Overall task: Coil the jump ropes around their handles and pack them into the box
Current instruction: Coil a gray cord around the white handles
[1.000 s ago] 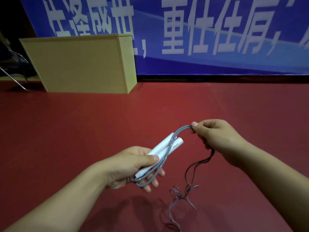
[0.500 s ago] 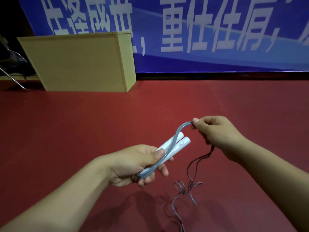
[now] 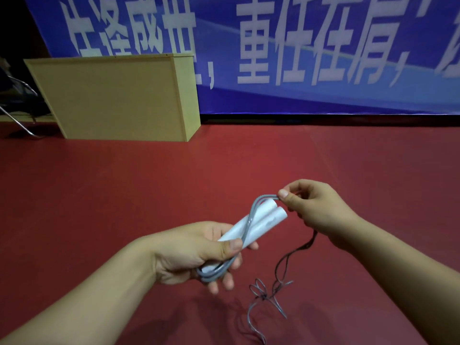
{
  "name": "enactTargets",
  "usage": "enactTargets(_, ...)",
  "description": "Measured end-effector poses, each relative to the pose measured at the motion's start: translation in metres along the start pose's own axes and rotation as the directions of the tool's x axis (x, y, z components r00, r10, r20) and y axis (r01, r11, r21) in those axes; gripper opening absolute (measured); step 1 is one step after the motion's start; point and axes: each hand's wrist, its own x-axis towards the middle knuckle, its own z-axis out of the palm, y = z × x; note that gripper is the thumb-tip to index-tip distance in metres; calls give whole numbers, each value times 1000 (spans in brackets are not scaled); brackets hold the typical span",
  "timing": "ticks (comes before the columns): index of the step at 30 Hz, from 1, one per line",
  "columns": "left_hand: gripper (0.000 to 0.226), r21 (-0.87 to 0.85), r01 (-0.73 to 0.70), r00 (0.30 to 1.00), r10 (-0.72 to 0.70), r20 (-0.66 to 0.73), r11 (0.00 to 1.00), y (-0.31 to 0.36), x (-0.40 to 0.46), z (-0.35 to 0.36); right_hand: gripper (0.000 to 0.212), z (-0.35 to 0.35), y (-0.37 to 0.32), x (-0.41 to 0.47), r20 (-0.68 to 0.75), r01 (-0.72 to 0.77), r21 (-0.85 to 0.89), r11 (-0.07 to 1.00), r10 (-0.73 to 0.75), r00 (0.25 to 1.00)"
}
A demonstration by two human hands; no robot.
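My left hand grips two white jump-rope handles held side by side, thumb pressing the grey rope against them. The rope runs lengthwise over the handles and loops round their lower end by my fingers. My right hand pinches the rope just past the handles' far tips. The loose rest of the rope hangs from that hand and lies tangled on the red floor. A tan wooden box stands at the back left, its inside hidden.
The red floor stretches all round. A blue banner with white lettering hangs behind. A metal chair leg shows at the far left beside the box.
My right hand has carried the rope up and over the handles' far tips, pulling the loop tighter. My left hand has raised the handles slightly; the loose rope on the floor shifted.
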Motion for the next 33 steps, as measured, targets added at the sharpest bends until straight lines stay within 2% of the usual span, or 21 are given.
enactTargets(2, 28, -127, -31, 998, 25, -53, 991, 2, -1, 3, 15, 2, 1, 0, 57, -22, -11, 1000, 22, 998)
enactTargets(4, 22, -168, -49, 988, 22, -155, 985, 3, 0, 4, 14, 5, 1, -3, 127, -31, -31, 999, 34, 991)
enactTargets(10, 22, -251, -147, 908, 30, -417, 957, 2, 10, 0, 16, 18, -9, -14, 362, -115, -30, 993, 118, 925)
enactTargets(13, 17, -215, -174, 847, 35, -530, 961, 0, 13, -3, 17, 19, -14, -17, 329, -70, -132, 989, 111, 938)
enactTargets(17, 11, -124, -148, 813, 49, -580, 981, -6, 15, -7, 15, 12, -29, -25, 329, -26, -167, 986, 80, 941)
enactTargets(20, 10, -80, -118, 808, 49, -587, 990, -6, 17, -4, 15, 1, -44, -30, 315, 64, -341, 938, 50, 948)
enactTargets(22, 9, -61, -105, 810, 50, -585, 993, -5, 19, -2, 18, -2, -55, -29, 319, 72, -399, 914, 65, 946)
enactTargets(25, 7, -55, -96, 804, 45, -594, 994, -4, 22, -2, 23, 5, -65, -32, 309, 22, -393, 919, 109, 945)
enactTargets(28, 9, -92, -82, 803, 11, -596, 992, -5, 24, -4, 26, 13, -56, -42, 231, -53, -339, 939, 138, 963)
enactTargets(29, 10, -112, -79, 802, -3, -597, 991, -6, 24, -5, 26, 14, -52, -46, 211, -45, -363, 931, 128, 969)
enactTargets(31, 11, -120, -61, 802, -23, -597, 991, -7, 25, -5, 24, 10, -52, -48, 198, 42, -520, 853, 72, 978)
enactTargets(33, 10, -78, -42, 803, -12, -595, 996, -8, 26, -2, 21, 2, -59, -46, 174, 93, -576, 812, 11, 985)
